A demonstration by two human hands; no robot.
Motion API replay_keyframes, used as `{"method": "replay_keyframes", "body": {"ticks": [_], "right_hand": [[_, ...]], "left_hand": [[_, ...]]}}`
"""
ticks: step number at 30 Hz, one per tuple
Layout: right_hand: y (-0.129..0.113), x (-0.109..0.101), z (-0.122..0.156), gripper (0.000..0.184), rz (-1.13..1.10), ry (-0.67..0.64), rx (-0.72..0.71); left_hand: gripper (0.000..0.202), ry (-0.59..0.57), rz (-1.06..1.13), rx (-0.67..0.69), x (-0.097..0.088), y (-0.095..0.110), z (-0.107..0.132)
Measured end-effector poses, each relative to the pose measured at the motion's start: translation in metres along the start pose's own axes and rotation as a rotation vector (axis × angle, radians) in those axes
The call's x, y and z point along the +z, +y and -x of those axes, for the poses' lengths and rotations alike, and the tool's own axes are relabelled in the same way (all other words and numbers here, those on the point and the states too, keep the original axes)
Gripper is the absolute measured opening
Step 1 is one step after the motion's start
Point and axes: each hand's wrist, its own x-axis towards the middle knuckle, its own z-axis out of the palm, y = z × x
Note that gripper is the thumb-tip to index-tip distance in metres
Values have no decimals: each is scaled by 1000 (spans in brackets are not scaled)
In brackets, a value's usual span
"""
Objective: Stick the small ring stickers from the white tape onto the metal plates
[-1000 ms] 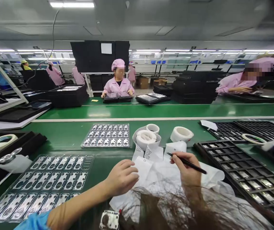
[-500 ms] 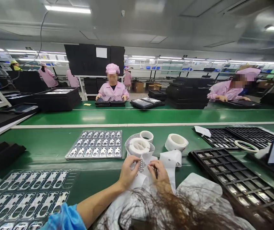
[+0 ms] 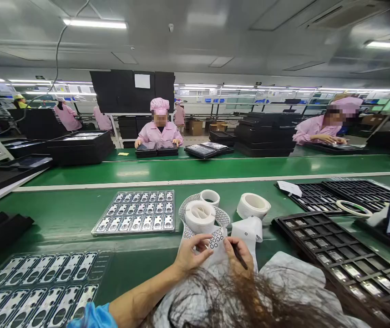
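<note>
"So, where's the ring-sticker strip?"

"Between left hand and right hand, running lengthwise from beside the white roll toward the near edge of the bench."

"Nearer hand?"

"Neither; right fingers clamp a dark tool; left ones, I can't tell."

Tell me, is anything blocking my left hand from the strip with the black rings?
Nothing visible is. Your left hand is right at the left side of the ringed strip; I can't tell whether it touches. Your right hand, holding a dark tool, is on the strip's other side, not between.
</note>
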Motion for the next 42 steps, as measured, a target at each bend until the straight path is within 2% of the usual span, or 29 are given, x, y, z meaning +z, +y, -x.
{"method": "replay_keyframes", "body": {"ticks": [4,8,14,19,23,29,35,39,42], "right_hand": [[0,-1,2,42,21,10,-1],[1,-2,3,45,65,13,10],[6,-2,3,41,99,-2,16],[4,-1,5,42,105,-23,2],[1,-2,7,42,103,-16,1],[0,-2,4,43,104,14,-1],[2,-5,0,34,78,-87,-41],[-3,-3,4,26,82,-67,-47],[-6,1,7,31,60,-12,-82]], "left_hand": [[35,26,39,5,-2,-5,-3],[36,90,80,-67,-2,-6,-7],[37,44,128,-164,0,4,-6],[36,76,116,-204,1,1,-6],[34,104,69,-165,2,1,-3],[42,49,0,-94,3,7,0],[32,74,-38,-75,3,3,0],[29,75,-59,-39,3,2,-1],[34,50,-74,-8,3,3,0]]}}
